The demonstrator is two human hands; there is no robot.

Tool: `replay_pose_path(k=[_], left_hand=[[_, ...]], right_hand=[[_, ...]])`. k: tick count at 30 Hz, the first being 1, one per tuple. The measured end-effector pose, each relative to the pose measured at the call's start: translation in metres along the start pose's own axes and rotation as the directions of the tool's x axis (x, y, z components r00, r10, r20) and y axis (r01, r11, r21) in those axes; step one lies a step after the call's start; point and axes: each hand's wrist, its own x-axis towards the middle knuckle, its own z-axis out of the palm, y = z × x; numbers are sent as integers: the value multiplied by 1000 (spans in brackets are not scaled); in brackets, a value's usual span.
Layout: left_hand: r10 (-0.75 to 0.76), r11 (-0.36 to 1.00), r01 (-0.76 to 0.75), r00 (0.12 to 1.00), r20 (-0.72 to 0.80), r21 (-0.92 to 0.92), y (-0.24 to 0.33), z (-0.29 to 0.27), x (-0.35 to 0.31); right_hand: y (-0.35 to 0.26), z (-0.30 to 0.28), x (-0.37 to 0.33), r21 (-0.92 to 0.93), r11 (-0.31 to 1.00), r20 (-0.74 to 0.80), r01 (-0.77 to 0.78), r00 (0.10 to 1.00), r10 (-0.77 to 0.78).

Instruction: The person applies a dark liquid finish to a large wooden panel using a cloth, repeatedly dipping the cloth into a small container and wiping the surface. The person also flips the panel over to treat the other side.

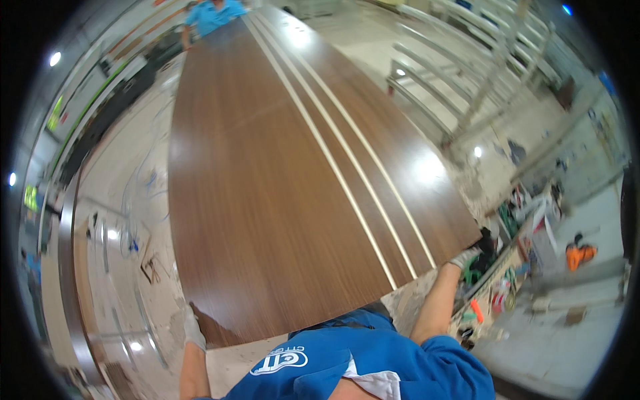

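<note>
A large brown wood-grain panel [267, 187] stretches away from my body, with three pale lengthwise strips [333, 157] right of its middle. At its near left corner my left hand [193, 329], in a whitish glove, is closed on the edge. My right hand [465, 257], gloved too, grips the near right corner; its fingers are partly hidden under the panel. The near edge lies close to my blue shirt. At the far end a co-worker [215, 16] in light blue stands against the panel, hands not clearly seen.
Pale metal racks [433, 83] stand at the far right. On the right, a worktop [567, 340] holds an orange power tool [580, 255], beside a cluttered shelf of small items. Another long brown panel [70, 280] stands at the left, with thin rods on the floor nearby.
</note>
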Motion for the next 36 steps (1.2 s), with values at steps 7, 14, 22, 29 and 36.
replay_pose_path(k=[7,14,22,29,36], left_hand=[[196,979,-186,970,-143,85,-1,-36,4],[173,982,-160,976,-130,100,23,-16,-36],[-6,998,10,998,-59,64,6,-2,-31],[94,972,-50,979,-181,232,-4,6,-34],[293,846,-68,888,-354,530,4,28,-54]], right_hand=[[103,-31,-50,155,986,-267,-66,958,106],[149,-40,-65,214,976,-370,-43,921,122],[160,-87,-36,143,980,-192,-138,968,164],[101,127,-74,-787,475,471,394,881,48],[286,252,-433,438,562,772,702,-614,165]])
